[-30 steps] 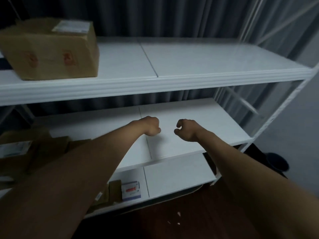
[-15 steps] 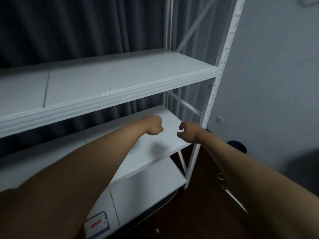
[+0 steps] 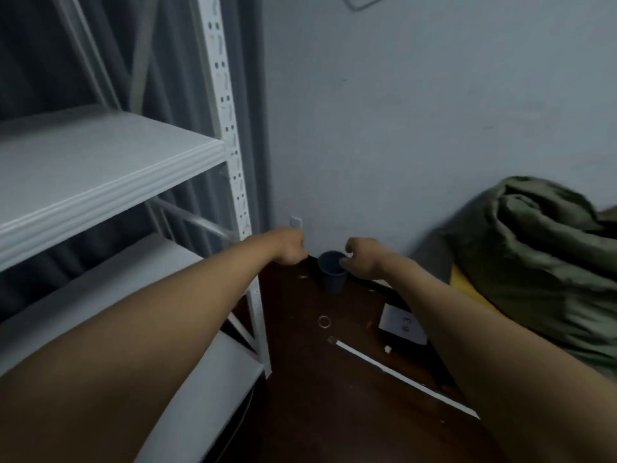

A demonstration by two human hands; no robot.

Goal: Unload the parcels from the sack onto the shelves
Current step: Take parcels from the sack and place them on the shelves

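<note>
A bulky olive-green sack (image 3: 541, 259) lies crumpled at the right, against the pale wall. The white metal shelving (image 3: 110, 168) stands at the left, and the boards in view carry nothing. My left hand (image 3: 290, 246) is stretched out in front, fingers curled in, holding nothing. My right hand (image 3: 362, 259) is stretched out beside it, fingers loosely curled and empty, well left of the sack. No parcel is in view.
A small dark blue bin (image 3: 332, 272) stands on the dark floor at the wall, just behind my right hand. A white strip (image 3: 400, 375), a white sheet (image 3: 402, 324) and a small ring (image 3: 324, 321) lie on the floor. The perforated shelf post (image 3: 233, 152) rises beside my left forearm.
The view has swung to the right, away from the shelves with boxes toward the wall and the sack. Both hands stay stretched out and empty.
</note>
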